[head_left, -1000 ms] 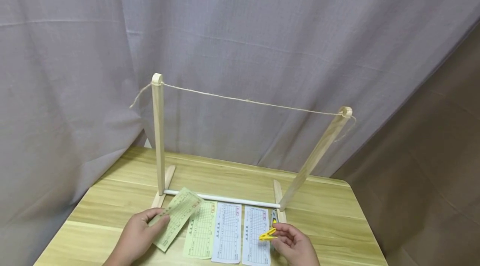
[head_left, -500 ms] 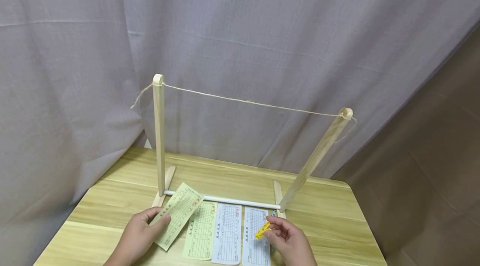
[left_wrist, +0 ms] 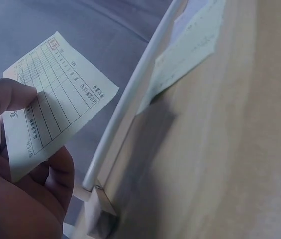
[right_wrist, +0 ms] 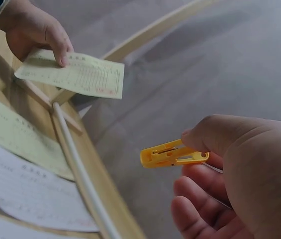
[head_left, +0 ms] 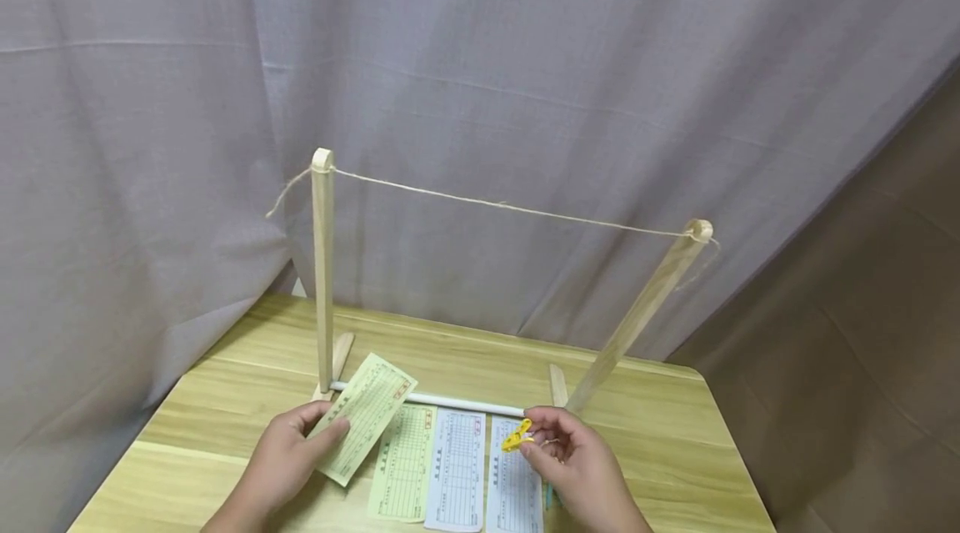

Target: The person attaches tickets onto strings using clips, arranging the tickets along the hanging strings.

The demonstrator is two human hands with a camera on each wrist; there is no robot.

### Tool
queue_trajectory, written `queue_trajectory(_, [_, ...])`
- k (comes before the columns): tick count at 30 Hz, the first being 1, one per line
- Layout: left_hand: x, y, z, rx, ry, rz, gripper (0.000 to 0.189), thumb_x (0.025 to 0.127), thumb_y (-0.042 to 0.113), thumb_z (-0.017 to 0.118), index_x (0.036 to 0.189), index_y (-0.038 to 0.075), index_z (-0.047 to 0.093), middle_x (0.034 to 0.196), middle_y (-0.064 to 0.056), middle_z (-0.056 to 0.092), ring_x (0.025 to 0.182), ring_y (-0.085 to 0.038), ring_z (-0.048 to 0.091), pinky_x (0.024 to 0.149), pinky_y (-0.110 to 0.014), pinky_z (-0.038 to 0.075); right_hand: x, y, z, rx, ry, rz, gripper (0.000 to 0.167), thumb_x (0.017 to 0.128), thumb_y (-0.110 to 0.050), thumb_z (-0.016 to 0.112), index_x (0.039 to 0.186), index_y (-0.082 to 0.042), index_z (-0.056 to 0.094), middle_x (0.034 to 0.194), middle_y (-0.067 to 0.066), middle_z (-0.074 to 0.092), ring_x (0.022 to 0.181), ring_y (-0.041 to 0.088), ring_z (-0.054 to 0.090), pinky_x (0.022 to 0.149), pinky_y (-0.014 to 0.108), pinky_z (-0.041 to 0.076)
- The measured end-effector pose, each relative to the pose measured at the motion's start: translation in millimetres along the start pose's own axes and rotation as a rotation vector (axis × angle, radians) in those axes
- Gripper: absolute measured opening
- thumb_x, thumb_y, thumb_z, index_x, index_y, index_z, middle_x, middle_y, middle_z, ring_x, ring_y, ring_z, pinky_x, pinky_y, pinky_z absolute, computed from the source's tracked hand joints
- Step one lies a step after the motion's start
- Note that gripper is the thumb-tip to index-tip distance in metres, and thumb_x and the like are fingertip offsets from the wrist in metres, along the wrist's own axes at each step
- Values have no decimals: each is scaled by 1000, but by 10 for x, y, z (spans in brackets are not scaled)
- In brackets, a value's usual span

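Between thumb and fingers, my left hand (head_left: pixel 288 454) pinches a yellow printed form slip (head_left: pixel 369 408) above the table, tilted with its far end raised. My right hand (head_left: pixel 581 458) pinches a yellow clothespin (head_left: pixel 517 435), which the right wrist view shows between thumb and forefinger, other fingers loosely curled. Below the hands lie another yellow form slip (head_left: pixel 402 466) and two white slips, a middle one (head_left: pixel 456 470) and a right one (head_left: pixel 513 483) partly hidden by the right hand. A string (head_left: pixel 450 198) runs between two wooden posts beyond the hands, with nothing hanging on it.
The left post (head_left: pixel 322 283) and leaning right post (head_left: pixel 637 312) stand on wooden feet, joined low down by a white rod (head_left: pixel 465 403). Something teal (head_left: pixel 549 495) shows beside the right hand. A grey curtain (head_left: pixel 487 99) hangs behind the wooden table (head_left: pixel 195 433).
My left hand has raised the yellow slip slightly and shifted it right. My right hand has moved up and a little left with the clothespin, turning it. The view has shifted slightly.
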State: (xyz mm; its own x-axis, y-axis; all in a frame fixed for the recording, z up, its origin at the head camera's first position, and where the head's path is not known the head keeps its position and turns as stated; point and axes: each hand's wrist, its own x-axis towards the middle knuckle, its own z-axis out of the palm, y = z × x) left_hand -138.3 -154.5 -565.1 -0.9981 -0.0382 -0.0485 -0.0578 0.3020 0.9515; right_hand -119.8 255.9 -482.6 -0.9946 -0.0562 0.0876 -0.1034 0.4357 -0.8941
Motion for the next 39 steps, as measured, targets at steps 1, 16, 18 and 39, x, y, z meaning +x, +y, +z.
queue_trajectory(1, [3, 15, -3, 1, 0, 7, 27, 103, 46, 82, 119, 24, 84, 130, 2, 83, 122, -17, 75, 99, -26, 59, 14, -41, -15, -16, -5, -16, 36, 93, -8, 92, 126, -14, 78, 105, 2, 74, 93, 12, 70, 79, 23, 62])
queue_trajectory(16, [40, 166, -20, -180, -1, -33, 33, 104, 31, 83, 128, 9, 79, 106, -5, 85, 85, -21, 80, 73, -32, 68, 84, -396, -129, -109, -48, -324, 35, 98, -11, 88, 130, -21, 77, 106, -5, 75, 93, 10, 71, 79, 26, 64])
queue_trajectory(18, [43, 181, -23, -203, 1, -33, 35, 104, 30, 83, 130, 7, 78, 108, -7, 84, 86, -22, 80, 74, -33, 68, 100, -438, -136, -128, -42, -364, 36, 98, -10, 88, 130, -20, 77, 106, -6, 75, 92, 9, 72, 79, 25, 65])
queue_trajectory(39, [123, 436, -113, -217, 45, 46, 30, 104, 28, 82, 127, 8, 77, 117, -9, 85, 89, -18, 80, 77, -31, 67, 361, -1027, -249, -158, -75, -640, 47, 93, 2, 89, 135, -14, 76, 105, 2, 79, 93, 16, 74, 79, 25, 64])
